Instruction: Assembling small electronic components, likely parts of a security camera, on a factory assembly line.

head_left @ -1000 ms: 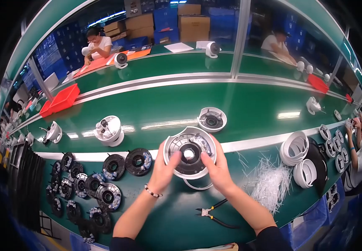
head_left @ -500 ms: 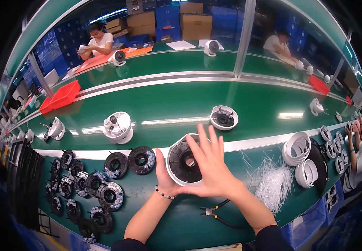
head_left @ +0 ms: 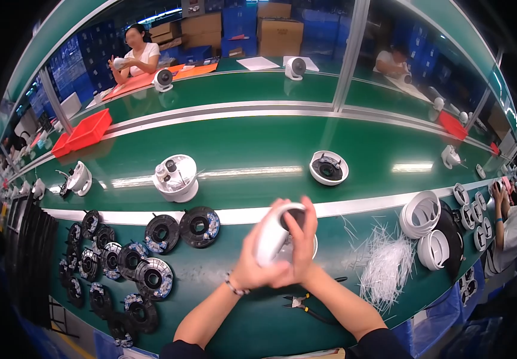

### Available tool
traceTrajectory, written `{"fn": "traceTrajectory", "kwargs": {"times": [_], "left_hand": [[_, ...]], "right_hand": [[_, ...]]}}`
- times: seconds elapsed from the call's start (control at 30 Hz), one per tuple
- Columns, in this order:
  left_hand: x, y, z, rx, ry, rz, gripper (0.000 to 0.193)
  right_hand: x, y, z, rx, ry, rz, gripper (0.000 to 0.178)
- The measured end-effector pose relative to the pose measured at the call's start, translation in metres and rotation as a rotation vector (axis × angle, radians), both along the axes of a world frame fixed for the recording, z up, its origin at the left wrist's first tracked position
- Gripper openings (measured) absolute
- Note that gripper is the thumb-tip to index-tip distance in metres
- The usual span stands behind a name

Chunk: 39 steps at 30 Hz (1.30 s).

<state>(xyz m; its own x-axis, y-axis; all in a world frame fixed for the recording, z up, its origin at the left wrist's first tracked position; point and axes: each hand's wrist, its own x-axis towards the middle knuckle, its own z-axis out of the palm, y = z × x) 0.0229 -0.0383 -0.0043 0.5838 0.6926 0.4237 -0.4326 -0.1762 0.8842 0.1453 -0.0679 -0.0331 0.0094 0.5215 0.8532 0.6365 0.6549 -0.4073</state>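
Between my two hands is a round white plastic housing (head_left: 274, 236), tilted up with its smooth outer side toward the left. A black part shows inside it. My left hand (head_left: 255, 263) wraps its left and lower side. My right hand (head_left: 304, 239) grips the right side, fingers up by the black interior; both are slightly blurred. Below, diagonal cutters (head_left: 299, 302) with black and yellow handles lie on the green bench, partly behind my right forearm. Left of my hands sit several black discs with circuit boards (head_left: 200, 227).
A pile of clear plastic strips (head_left: 387, 272) lies right, beside stacked white rings (head_left: 421, 214). On the belt beyond stand a white housing with a black disc (head_left: 329, 168) and a white base (head_left: 176, 178). Red bins (head_left: 91, 130) sit far left. People work across the bench and at right.
My hands have turned the housing from facing up to tilted on edge, and my right hand's spread fingers have closed in on it. Pieces on the near belt have shifted slightly right.
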Motion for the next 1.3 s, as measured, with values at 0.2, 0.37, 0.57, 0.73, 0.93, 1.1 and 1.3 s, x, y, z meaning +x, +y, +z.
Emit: {"fn": "traceTrajectory", "kwargs": {"times": [0.2, 0.37, 0.57, 0.73, 0.93, 1.1, 1.3], "left_hand": [[0.001, -0.014, 0.017, 0.479, 0.252, 0.128, 0.085], [-0.001, -0.017, 0.023, 0.548, 0.255, 0.122, 0.086], [-0.008, -0.011, 0.029, 0.492, 0.311, 0.162, 0.077], [-0.008, -0.005, 0.025, 0.384, 0.28, 0.092, 0.075], [-0.005, 0.005, -0.003, -0.148, 0.009, -0.043, 0.075], [0.025, 0.04, 0.0, -0.611, -0.061, -0.051, 0.045], [0.073, 0.137, -0.03, -0.786, 0.087, 0.021, 0.035]], "right_hand": [[0.006, 0.003, -0.038, 0.225, 0.127, 0.067, 0.085], [0.008, 0.001, -0.037, 0.255, 0.071, 0.0, 0.087], [0.005, -0.011, -0.009, 0.167, 0.08, -0.021, 0.1], [0.007, -0.017, 0.008, 0.117, 0.105, -0.02, 0.113], [0.009, -0.012, 0.019, -0.037, 0.034, -0.034, 0.124], [0.037, 0.012, 0.013, -0.136, -0.073, -0.179, 0.111], [0.048, -0.022, 0.001, -0.176, -0.083, -0.271, 0.081]]}}
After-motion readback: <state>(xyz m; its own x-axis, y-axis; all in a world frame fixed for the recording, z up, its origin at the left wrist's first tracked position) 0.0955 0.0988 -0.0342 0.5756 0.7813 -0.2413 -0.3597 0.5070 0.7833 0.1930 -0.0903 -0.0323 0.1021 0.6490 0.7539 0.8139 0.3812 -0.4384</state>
